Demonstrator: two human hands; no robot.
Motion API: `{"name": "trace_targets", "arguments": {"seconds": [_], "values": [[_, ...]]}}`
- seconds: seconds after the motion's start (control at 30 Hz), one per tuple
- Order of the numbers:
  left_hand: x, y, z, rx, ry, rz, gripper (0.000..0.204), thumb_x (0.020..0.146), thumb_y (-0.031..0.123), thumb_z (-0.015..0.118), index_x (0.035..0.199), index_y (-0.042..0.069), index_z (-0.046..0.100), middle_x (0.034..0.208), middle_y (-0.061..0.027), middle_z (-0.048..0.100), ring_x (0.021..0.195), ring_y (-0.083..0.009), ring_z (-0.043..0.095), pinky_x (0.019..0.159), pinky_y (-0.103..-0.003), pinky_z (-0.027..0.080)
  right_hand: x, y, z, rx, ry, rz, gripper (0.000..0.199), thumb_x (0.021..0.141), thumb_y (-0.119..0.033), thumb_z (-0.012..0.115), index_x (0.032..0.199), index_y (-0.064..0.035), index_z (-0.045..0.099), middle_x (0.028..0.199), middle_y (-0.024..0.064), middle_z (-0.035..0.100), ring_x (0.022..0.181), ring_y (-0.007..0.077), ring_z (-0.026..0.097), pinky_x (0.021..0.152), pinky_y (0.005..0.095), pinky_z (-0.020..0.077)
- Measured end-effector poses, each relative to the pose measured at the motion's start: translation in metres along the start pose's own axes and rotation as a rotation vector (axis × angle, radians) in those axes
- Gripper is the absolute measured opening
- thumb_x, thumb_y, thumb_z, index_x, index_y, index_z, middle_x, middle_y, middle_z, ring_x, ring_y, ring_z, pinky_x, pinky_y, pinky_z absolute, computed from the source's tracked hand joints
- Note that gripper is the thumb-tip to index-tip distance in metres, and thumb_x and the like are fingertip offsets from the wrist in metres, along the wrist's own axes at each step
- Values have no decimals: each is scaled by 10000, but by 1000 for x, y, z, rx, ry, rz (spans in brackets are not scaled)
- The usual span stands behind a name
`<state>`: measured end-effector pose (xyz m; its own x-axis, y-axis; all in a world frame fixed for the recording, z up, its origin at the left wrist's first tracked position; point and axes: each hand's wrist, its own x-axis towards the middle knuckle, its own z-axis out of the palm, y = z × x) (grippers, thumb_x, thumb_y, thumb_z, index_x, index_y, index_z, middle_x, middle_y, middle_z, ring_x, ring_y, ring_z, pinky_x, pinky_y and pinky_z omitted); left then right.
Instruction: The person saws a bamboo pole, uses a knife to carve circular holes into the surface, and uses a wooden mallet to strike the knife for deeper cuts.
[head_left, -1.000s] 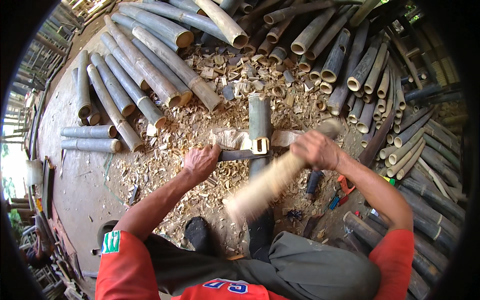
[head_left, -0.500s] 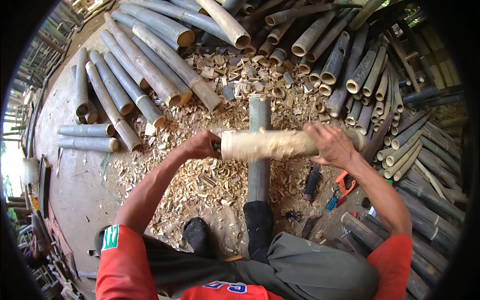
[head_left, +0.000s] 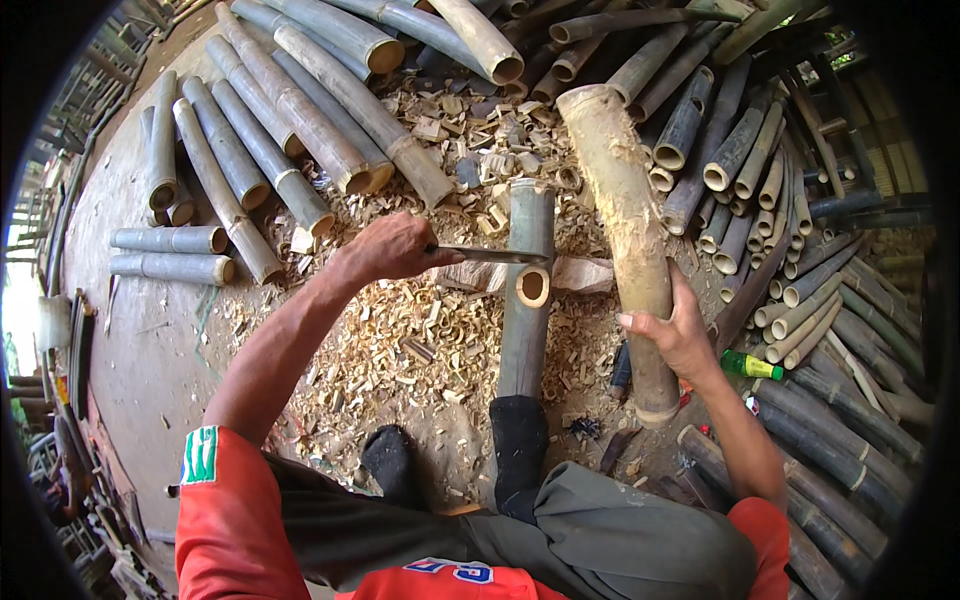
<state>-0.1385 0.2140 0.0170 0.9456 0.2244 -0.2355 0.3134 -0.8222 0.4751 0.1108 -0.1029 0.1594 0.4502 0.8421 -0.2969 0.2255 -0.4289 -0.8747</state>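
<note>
My left hand (head_left: 400,246) is closed round the handle of a knife (head_left: 495,256), its narrow metal blade pointing right, over a bamboo tube. My right hand (head_left: 672,322) grips a thick, pale bamboo piece (head_left: 625,215) near its lower end. That piece stands tilted, its surface frayed and splintered along the middle. Between my hands lies the grey-green bamboo tube (head_left: 521,345), with a round hole cut in its upper side. My black-socked right foot (head_left: 518,450) is at the tube's near end. Beneath the tube, a pale wood block (head_left: 583,276) lies crosswise.
Bamboo shavings (head_left: 385,350) and chips cover the ground around the tube. Long bamboo poles (head_left: 310,115) lie at the far left. Stacked bamboo tubes (head_left: 735,160) fill the right side. A green bottle (head_left: 748,364) lies by my right forearm. My left foot (head_left: 393,465) rests nearby.
The frayed bamboo piece has swung from lying crosswise above the tube to a steep tilt on the right. The hole, wood block and knife blade now show. My left hand has risen slightly.
</note>
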Motion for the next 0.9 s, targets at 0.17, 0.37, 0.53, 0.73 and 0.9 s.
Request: {"name": "trace_targets", "arguments": {"seconds": [0.17,0.37,0.53,0.73,0.9], "values": [[-8,-7,1,-11,40,17,692,994,687,600,621,110,682,466,2,472,409,-135,451,393,-349,377,-7,-4,13,-37,-4,-57,904,782,-411,844,1439,74,455,1264,170,618,1167,249,610,1047,374,478],[-10,-3,5,64,15,-33,702,978,711,594,648,100,694,476,2,471,411,-127,441,385,-340,380,-8,-5,19,-55,-42,-53,879,781,-365,839,1451,49,447,1265,162,611,1172,253,605,1054,383,472],[-9,5,10,136,-33,-136,684,968,715,608,739,87,753,502,9,511,422,-130,443,398,-351,381,-12,18,35,-263,-9,-18,869,779,-314,811,1479,46,441,1343,203,609,1206,298,623,1065,419,491],[-6,5,11,75,-84,-181,652,955,701,643,770,92,781,506,8,521,423,-141,454,405,-362,376,11,14,19,-534,-120,77,735,782,-288,817,1342,64,496,1378,327,600,1220,387,650,1006,499,526],[-7,-5,13,51,-99,-158,636,953,678,668,754,84,779,505,3,531,428,-142,467,407,-354,383,15,-6,41,-286,22,-50,857,797,-256,792,1493,72,414,1309,300,615,1238,367,630,1053,471,534]]}}
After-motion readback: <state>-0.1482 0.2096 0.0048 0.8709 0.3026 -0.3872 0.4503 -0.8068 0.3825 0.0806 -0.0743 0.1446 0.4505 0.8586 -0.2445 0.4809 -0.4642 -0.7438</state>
